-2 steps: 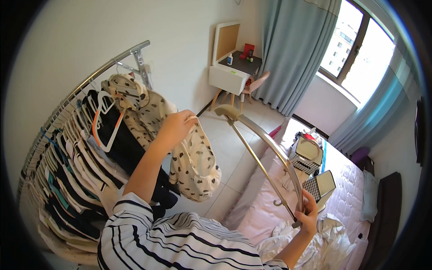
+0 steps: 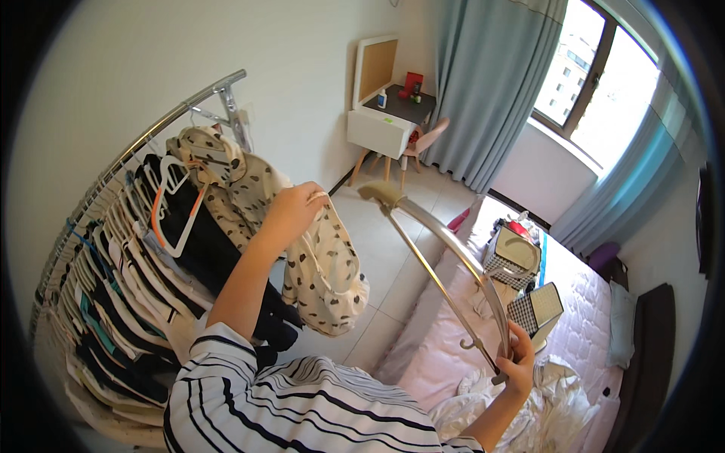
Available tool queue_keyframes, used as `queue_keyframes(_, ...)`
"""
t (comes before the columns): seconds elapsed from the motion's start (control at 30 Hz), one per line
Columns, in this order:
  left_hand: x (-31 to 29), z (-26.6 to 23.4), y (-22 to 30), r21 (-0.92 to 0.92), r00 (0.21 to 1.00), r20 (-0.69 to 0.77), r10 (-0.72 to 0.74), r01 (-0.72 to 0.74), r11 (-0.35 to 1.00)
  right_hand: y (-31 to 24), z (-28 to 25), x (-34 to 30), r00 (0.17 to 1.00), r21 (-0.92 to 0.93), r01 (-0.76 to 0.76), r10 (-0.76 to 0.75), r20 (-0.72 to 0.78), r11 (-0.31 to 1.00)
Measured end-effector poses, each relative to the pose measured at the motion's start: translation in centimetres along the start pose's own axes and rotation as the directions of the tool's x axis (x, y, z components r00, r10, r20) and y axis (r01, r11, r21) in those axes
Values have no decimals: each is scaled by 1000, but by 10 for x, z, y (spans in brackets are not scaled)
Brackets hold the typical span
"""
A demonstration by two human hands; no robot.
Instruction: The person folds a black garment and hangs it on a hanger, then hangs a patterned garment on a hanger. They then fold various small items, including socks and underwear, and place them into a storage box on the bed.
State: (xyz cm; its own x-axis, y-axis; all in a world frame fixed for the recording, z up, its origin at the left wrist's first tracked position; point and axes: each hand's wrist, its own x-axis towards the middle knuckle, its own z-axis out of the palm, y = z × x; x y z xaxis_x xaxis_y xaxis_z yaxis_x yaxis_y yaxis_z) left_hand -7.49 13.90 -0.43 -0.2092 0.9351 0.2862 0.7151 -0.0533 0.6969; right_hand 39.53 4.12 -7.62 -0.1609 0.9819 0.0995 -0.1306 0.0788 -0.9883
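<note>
A cream garment with dark spots [image 2: 325, 272] hangs from the near-wall end of the clothes rail. My left hand [image 2: 294, 211] pinches its edge, fingers closed, holding the cloth out from the rail. On the right, my right hand [image 2: 516, 361] is closed round the lower end of a large curved hanger [image 2: 453, 245]. This hanger is grey-brown with a broad shoulder end, a gold crossbar and a small hook on that bar. It is held tilted, apart from the garment. A white and orange hanger [image 2: 180, 208] dangles from the rail beside the garment.
Left of me stands the metal rail [image 2: 177, 113], packed with clothes on hangers [image 2: 113, 302]. On the right is a bed [image 2: 574, 317] with checked boxes [image 2: 536, 309] and crumpled pale cloth [image 2: 555, 400]. A desk [image 2: 377, 134] and pink chair [image 2: 429, 138] stand beyond, near curtains [image 2: 483, 90].
</note>
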Motion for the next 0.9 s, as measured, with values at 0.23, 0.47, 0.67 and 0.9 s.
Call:
queue_keyframes(0.23,18,28,19,-38,995,78,61,-58,998,4,-4,-23,996,-126,-95,94,-10,988)
queue_keyframes(0.47,6,52,45,-183,982,115,150,-128,975,16,16,10,976,-223,-87,128,178,971)
queue_keyframes(0.67,-18,57,88,-491,876,445,185,65,869,26,48,42,966,-190,-15,64,251,982)
queue_keyframes(0.9,-27,32,118,-69,646,143,750,-749,659,21,43,51,970,-99,20,4,244,995)
